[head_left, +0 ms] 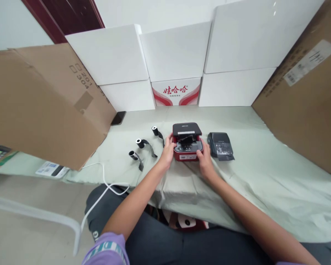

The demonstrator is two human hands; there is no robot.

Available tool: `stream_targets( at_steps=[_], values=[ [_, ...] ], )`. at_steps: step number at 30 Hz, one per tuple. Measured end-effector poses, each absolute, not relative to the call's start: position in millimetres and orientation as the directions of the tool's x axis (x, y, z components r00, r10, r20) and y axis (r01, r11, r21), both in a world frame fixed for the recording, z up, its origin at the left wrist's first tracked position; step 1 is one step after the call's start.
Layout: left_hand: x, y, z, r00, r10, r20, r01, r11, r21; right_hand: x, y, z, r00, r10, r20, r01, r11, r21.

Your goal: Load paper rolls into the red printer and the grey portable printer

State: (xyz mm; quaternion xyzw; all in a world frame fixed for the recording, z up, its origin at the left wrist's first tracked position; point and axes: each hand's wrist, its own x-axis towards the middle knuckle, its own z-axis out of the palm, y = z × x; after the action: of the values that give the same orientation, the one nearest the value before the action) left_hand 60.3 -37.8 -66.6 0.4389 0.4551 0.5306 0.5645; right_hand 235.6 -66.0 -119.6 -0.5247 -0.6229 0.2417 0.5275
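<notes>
Between my hands sits a small red-and-black label printer [188, 147] on the green cloth, its dark lid raised at the back and its inside showing. My left hand [168, 149] is closed round its left side, thumb on the near rim. On the opposite side my right hand [205, 156] grips it, thumb at the near right corner. Left of it lie three small rolls with dark strips trailing: a far roll [155, 130], a middle roll [140, 143] and a near roll [132, 155]. Close to my right hand rests a dark grey portable device [220, 145].
White boxes [173, 51] form a wall at the back. Cardboard panels stand at the left [44, 106] and right [306, 92]. A phone [118, 118] lies by the left panel. A white cable [106, 184] hangs over the front edge onto my lap.
</notes>
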Motion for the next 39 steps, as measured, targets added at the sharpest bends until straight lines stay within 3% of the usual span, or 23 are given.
stream_targets(
  at_steps=[4,8,10,12,16,21,26,29,34,39],
  values=[
    [61,-40,-76,0.019,1.000,0.010,-0.158,-0.007,0.987,232,-70,-118,0.104,0.889,0.446,0.481,0.347,-0.805],
    [53,-32,-79,-0.016,0.991,0.134,0.089,-0.133,0.987,232,-69,-118,0.102,0.880,0.465,0.476,0.367,-0.799],
    [47,-20,-68,0.073,0.962,0.264,0.256,-0.274,0.927,232,-69,-118,0.096,0.876,0.472,0.468,0.379,-0.798],
    [43,-2,-49,0.274,0.904,0.329,0.383,-0.416,0.825,233,-68,-118,0.093,0.876,0.474,0.468,0.381,-0.797],
    [50,39,-10,0.567,0.807,0.166,0.496,-0.495,0.713,233,-67,-119,0.094,0.874,0.477,0.466,0.385,-0.797],
    [74,59,1,0.563,0.826,0.011,0.620,-0.431,0.656,233,-66,-120,0.092,0.874,0.477,0.456,0.388,-0.801],
    [71,52,-4,0.608,0.794,0.012,0.653,-0.509,0.561,233,-66,-118,0.091,0.872,0.480,0.441,0.397,-0.805],
    [54,38,3,0.646,0.757,0.101,0.599,-0.584,0.549,233,-66,-117,0.072,0.878,0.474,0.428,0.402,-0.810],
    [22,14,23,0.571,0.760,0.310,0.541,-0.632,0.554,234,-66,-116,0.049,0.880,0.473,0.424,0.410,-0.807],
    [-27,2,34,0.189,0.862,0.470,0.660,-0.466,0.589,235,-66,-114,0.032,0.887,0.461,0.408,0.410,-0.816]
  ],
)
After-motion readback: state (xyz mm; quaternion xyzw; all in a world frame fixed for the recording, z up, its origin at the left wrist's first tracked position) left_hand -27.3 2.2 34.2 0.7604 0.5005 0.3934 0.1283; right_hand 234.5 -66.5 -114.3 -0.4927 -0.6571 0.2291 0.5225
